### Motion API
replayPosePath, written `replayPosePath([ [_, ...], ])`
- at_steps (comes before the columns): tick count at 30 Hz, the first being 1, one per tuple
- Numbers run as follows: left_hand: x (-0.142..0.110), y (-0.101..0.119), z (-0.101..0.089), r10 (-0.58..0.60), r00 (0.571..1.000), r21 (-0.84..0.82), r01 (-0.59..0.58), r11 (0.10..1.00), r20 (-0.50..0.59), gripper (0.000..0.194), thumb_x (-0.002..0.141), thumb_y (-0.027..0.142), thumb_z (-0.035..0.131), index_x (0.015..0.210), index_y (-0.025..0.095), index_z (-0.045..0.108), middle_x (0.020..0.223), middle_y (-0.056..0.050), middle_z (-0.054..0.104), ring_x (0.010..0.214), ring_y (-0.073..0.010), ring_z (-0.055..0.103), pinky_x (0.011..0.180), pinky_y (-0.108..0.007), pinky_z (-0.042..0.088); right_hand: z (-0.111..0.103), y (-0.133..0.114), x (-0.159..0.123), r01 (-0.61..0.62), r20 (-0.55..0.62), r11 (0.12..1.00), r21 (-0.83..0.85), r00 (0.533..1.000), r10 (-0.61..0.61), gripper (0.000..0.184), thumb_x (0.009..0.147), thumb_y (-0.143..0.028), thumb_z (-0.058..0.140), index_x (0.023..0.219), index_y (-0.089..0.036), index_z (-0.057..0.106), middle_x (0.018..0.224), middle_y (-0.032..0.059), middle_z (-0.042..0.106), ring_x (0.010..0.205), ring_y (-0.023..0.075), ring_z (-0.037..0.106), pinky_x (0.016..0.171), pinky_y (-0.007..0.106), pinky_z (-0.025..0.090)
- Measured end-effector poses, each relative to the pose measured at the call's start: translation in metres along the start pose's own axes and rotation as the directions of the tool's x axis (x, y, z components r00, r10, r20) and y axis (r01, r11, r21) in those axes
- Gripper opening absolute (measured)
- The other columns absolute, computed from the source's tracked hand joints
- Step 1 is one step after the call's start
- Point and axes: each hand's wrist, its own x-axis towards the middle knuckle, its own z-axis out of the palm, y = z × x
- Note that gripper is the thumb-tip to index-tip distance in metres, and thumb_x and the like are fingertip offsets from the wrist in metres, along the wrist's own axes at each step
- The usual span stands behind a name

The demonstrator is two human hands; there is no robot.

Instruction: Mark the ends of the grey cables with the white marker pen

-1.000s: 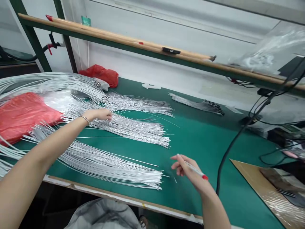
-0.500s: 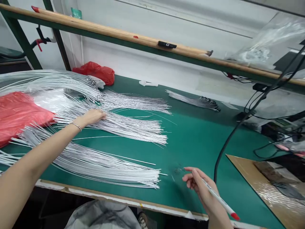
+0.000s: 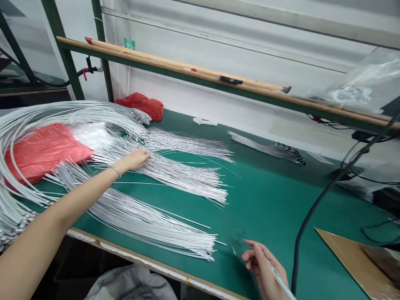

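Observation:
My left hand reaches across the green table and rests, fingers loosely curled, on the middle fan of thin silver wires. A bracelet circles that wrist. Another fan of wires lies nearer the front edge, and a third fan of wires spreads farther back. My right hand hovers low at the front edge, right of the wire tips, curled round a white pen that runs out of the bottom of the view.
A red plastic bag lies under the wire bundle at left; a second red bag sits by the wall. A small dark-tipped wire bundle lies at the back. A black cable crosses the right side beside a brown board. A wooden pole lies on the rail.
My right hand with the pen has drawn back toward the front edge and lower in view. My left hand stays on the middle wires. The camera has shifted slightly.

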Motion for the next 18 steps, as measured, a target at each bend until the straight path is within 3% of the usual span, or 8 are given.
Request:
replayPosePath([
  [3,-0.005,-0.002,-0.008,-0.079,0.991,-0.076,0.071,0.995,-0.109,0.044,0.083,0.033,0.057,0.122,0.015,0.046,0.117,-0.013,0.052,0.104,-0.0224,0.050,0.091,-0.031,0.037,0.005,0.014,-0.002,0.050,-0.057,0.999,-0.020,0.997,-0.051,0.046,0.069,-0.059,0.065,0.086,-0.016,0.062,0.053,0.0008,0.059,0.045,0.0118,0.047,0.043,0.023,0.039],
  [5,-0.011,-0.014,-0.026,-0.270,0.902,-0.254,0.188,0.949,-0.338,0.051,0.091,0.038,0.044,0.133,0.015,0.029,0.125,-0.016,0.045,0.103,-0.0203,0.051,0.089,-0.032,0.040,0.004,0.021,-0.002,0.052,-0.088,0.998,-0.022,0.995,-0.053,0.049,0.066,-0.060,0.066,0.085,-0.016,0.062,0.054,0.0016,0.060,0.046,0.0128,0.048,0.042,0.024,0.040],
  [8,-0.027,-0.032,-0.056,-0.706,0.325,-0.703,0.150,0.695,-0.629,0.042,0.096,0.039,0.026,0.134,0.021,0.022,0.121,-0.014,0.044,0.096,-0.0170,0.053,0.084,-0.033,0.044,0.002,0.026,0.000,0.020,-0.148,0.999,0.051,0.989,-0.012,0.057,0.055,-0.062,0.072,0.084,-0.014,0.062,0.052,0.0019,0.061,0.046,0.0130,0.050,0.041,0.023,0.040],
  [9,-0.033,-0.033,-0.062,-0.739,0.232,-0.736,0.117,0.666,-0.632,0.039,0.097,0.038,0.021,0.133,0.022,0.024,0.117,-0.012,0.045,0.097,-0.0165,0.052,0.084,-0.033,0.044,0.001,0.026,0.001,0.013,-0.167,0.997,0.082,0.986,0.001,0.059,0.052,-0.062,0.074,0.083,-0.014,0.062,0.052,0.0016,0.060,0.046,0.0126,0.050,0.040,0.023,0.040],
  [10,-0.039,-0.029,-0.064,-0.715,0.277,-0.707,0.147,0.691,-0.642,0.038,0.097,0.037,0.018,0.130,0.022,0.030,0.114,-0.010,0.047,0.098,-0.0165,0.052,0.085,-0.032,0.043,0.001,0.026,0.001,0.009,-0.178,0.994,0.107,0.984,0.011,0.059,0.050,-0.061,0.075,0.083,-0.014,0.062,0.051,0.0011,0.060,0.045,0.0120,0.049,0.040,0.022,0.039],
  [13,-0.048,0.006,-0.046,-0.407,0.791,-0.371,0.246,0.895,-0.457,0.033,0.094,0.038,0.029,0.111,0.020,0.052,0.101,-0.008,0.056,0.095,-0.0190,0.053,0.085,-0.034,0.042,0.001,0.027,0.002,0.017,-0.170,0.988,0.151,0.985,0.009,0.056,0.050,-0.057,0.077,0.083,-0.014,0.063,0.050,0.0003,0.060,0.045,0.0111,0.049,0.041,0.021,0.039],
  [15,-0.048,0.041,-0.021,-0.277,0.914,-0.288,0.191,0.938,-0.295,0.022,0.085,0.038,0.051,0.086,0.019,0.062,0.081,-0.004,0.061,0.082,-0.0198,0.055,0.081,-0.035,0.042,0.001,0.028,0.003,0.035,-0.154,0.986,0.161,0.988,-0.010,0.053,0.053,-0.054,0.078,0.083,-0.013,0.063,0.051,0.0002,0.060,0.045,0.0107,0.049,0.042,0.021,0.039],
  [18,-0.041,0.083,0.015,-0.161,0.978,-0.185,0.136,0.973,-0.130,0.018,0.082,0.032,0.055,0.074,0.018,0.063,0.077,-0.006,0.063,0.086,-0.0246,0.055,0.083,-0.039,0.038,0.002,0.031,0.004,0.066,-0.148,0.986,0.150,0.988,-0.043,0.049,0.056,-0.053,0.077,0.083,-0.013,0.063,0.051,0.0001,0.060,0.045,0.0100,0.049,0.042,0.020,0.038],
])
